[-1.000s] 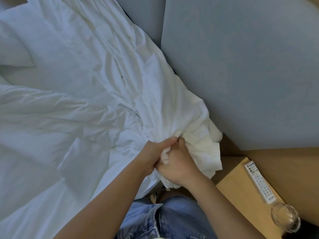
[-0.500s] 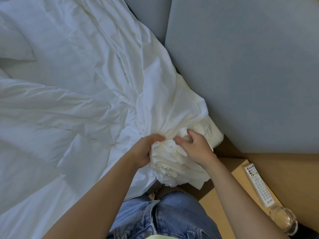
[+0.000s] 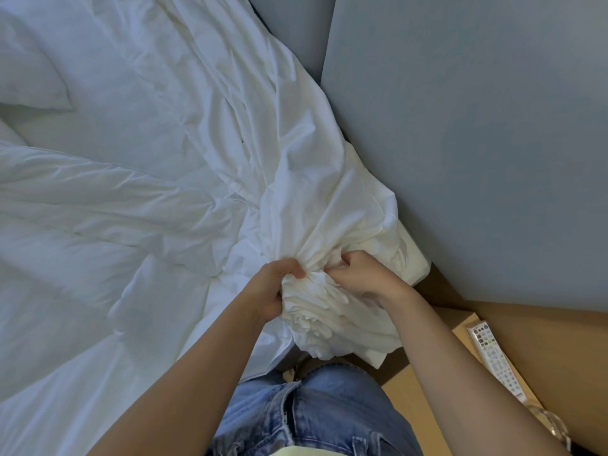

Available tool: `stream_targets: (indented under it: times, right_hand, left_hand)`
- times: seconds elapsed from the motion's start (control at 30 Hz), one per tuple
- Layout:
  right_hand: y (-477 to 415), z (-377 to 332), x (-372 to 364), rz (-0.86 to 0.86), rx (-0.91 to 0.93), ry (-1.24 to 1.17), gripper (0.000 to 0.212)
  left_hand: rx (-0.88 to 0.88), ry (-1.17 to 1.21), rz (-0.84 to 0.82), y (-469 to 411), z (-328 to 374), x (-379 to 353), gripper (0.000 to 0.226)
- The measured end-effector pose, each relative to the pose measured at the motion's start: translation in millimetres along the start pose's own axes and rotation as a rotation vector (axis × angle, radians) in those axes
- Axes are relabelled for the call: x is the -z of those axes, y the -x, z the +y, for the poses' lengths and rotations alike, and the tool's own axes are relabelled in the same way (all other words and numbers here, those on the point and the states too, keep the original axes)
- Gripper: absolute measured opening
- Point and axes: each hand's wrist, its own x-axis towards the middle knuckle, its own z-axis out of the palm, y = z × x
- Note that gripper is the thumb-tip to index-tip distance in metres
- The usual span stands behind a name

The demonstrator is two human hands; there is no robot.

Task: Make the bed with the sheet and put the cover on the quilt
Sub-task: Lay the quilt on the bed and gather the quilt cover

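Observation:
A white quilt cover (image 3: 316, 205) is bunched into thick folds at the bed's near right corner. My left hand (image 3: 276, 284) grips the gathered cloth from the left, fingers curled round it. Close beside it, my right hand (image 3: 362, 278) clutches the same bunch from the right. The gathered end (image 3: 325, 327) hangs below both hands over the bed edge. A crumpled white quilt (image 3: 115, 232) spreads across the bed to the left. Further up, more white bedding (image 3: 184, 80) lies wrinkled on the mattress.
A white pillow (image 3: 29, 77) lies at the upper left. A grey padded headboard (image 3: 477, 143) rises at the right. A wooden bedside table (image 3: 437, 383) holds a remote control (image 3: 493, 357) and a glass (image 3: 556, 429). My jeans-clad legs (image 3: 312, 413) press against the bed edge.
Both hands have gone on gathering the cover: the bunch below them has grown, and my right hand has curled back tight onto the cloth next to my left.

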Motion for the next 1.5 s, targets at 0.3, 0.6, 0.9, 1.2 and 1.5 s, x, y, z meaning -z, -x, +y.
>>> stream_targets:
  times: [0.3, 0.6, 0.9, 1.2, 1.5]
  right_hand:
    - [-32, -5, -20, 0.288, 0.174, 0.115, 0.017]
    - [-17, -13, -6, 0.432, 0.093, -0.523, 0.018]
    - [-3, -36, -27, 0.193, 0.148, -0.158, 0.022]
    - [2, -36, -6, 0.192, 0.036, -0.219, 0.031]
    - [-10, -26, -37, 0.394, 0.031, -0.343, 0.037]
  left_hand:
    - [-0.051, -0.083, 0.16, 0, 13, -4, 0.056]
    - [-0.262, -0.222, 0.799, 32, 38, 90, 0.045]
    - [-0.53, -1.168, 0.846, 40, 14, 53, 0.072]
    - [-0.62, -1.034, 0.559, 10, 40, -7, 0.017]
    - [-0.515, -1.179, 0.363, -26, 54, 6, 0.03]
